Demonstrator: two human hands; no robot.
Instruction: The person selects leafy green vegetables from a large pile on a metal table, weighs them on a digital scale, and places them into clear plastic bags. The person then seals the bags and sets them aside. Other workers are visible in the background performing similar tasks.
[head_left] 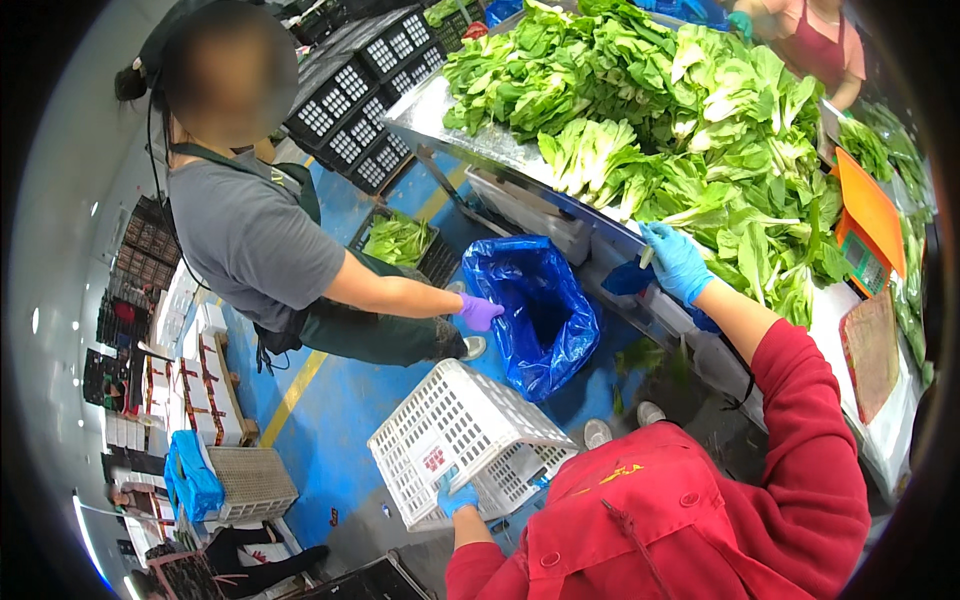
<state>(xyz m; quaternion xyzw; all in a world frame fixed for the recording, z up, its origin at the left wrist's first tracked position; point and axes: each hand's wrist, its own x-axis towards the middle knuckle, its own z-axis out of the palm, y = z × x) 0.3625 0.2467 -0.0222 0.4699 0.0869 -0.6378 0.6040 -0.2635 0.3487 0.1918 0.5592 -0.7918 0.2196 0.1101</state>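
My left hand [457, 497], in a blue glove, is closed on the side of a tilted white plastic basket [455, 430] low in front of me. My right hand [675, 262], also blue-gloved, is raised at the edge of a metal table [435, 125], its fingers closed at a small pale piece I cannot make out. Beside it lies a large heap of leafy greens with white stalks [720, 170]. A blue plastic bag [530, 370] stands open below the table, just beyond the basket.
A co-worker [260, 250] stands left, a purple-gloved hand at the bag. Another person [810, 50] is across the table. Black crates [350, 100], a crate of greens [395, 240], stacked boxes [200, 390] and an orange scale [870, 210] surround us. Loose leaves [640, 360] lie on the floor.
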